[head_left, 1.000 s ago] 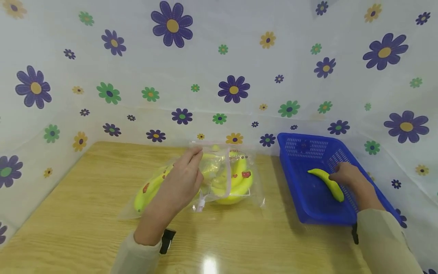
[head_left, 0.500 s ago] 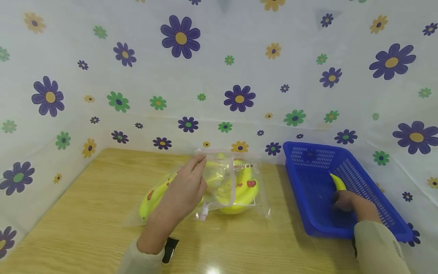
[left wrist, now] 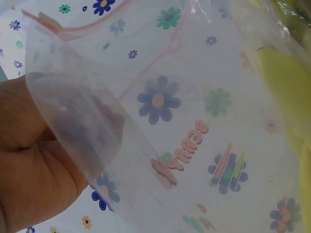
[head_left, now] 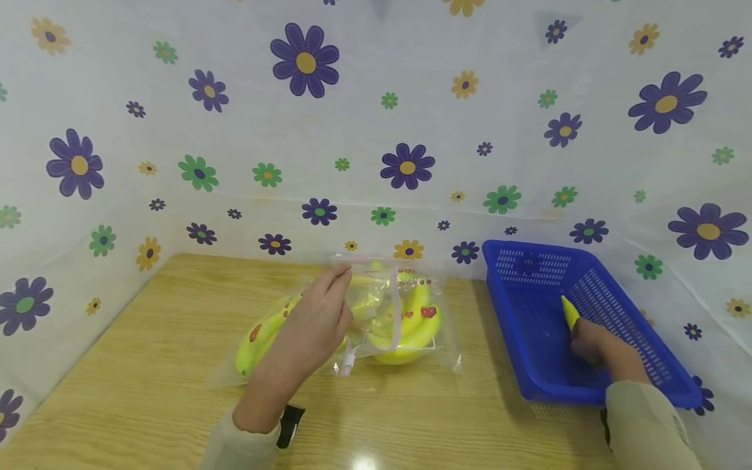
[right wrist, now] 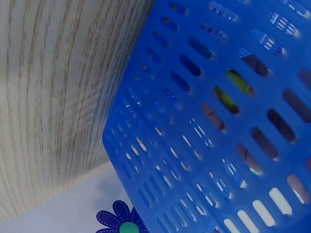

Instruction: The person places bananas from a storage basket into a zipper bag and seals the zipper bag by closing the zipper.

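In the head view my left hand point(head_left: 308, 333) holds the edge of a clear plastic zip bag point(head_left: 449, 346) with a pink seal strip. Yellow bananas point(head_left: 405, 346) with red heart marks show through the plastic; I cannot tell if it is one bag or two. From the left wrist, the hand point(left wrist: 43, 165) shows with its fingers behind the clear film point(left wrist: 194, 97). Over in the blue basket point(head_left: 514, 326), my right hand point(head_left: 605, 346) grips a single banana point(head_left: 569, 310), whose tip sticks out past the fingers. The rest of it is mostly hidden.
The basket's slotted wall point(right wrist: 165, 111) fills much of the right wrist view, with a bit of banana point(right wrist: 238, 81) visible through the slots. A wooden table point(head_left: 141, 365) lies under everything. Flower-printed sheeting point(head_left: 352, 111) rises behind and at both sides.
My right hand has moved down over the lone banana in the basket and closed around it. The left hand keeps its hold on the bag. The head view has shifted slightly.
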`<state>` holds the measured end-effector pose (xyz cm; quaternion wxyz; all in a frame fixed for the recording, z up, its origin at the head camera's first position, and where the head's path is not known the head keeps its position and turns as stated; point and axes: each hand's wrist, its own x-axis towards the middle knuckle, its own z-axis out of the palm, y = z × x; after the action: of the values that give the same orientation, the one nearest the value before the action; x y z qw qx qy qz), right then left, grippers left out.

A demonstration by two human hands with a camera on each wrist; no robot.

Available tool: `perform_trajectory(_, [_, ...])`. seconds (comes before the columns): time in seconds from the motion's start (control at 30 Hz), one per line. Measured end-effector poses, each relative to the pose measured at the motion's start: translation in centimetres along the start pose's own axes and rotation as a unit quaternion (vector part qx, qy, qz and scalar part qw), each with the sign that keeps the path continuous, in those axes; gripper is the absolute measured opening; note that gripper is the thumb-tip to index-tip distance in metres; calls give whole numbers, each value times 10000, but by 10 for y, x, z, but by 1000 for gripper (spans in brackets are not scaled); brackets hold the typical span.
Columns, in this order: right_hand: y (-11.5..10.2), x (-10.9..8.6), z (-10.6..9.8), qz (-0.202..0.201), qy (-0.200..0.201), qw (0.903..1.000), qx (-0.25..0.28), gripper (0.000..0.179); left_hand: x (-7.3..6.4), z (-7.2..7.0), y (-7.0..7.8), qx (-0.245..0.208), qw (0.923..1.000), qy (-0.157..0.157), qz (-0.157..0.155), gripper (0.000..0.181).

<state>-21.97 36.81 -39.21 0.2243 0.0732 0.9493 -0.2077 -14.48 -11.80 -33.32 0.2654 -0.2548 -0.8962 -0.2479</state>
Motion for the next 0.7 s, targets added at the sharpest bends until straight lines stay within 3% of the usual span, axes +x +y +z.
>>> perform_trajectory(0.27, [6, 1, -5, -14, -36, 9992, 400, 41, 4, 2, -1, 13, 10000, -28, 19, 41])
perform_trajectory(0.7, [8, -6, -7, 201, 278, 9980, 535, 38, 7, 5, 3, -94, 9999, -99, -72, 42])
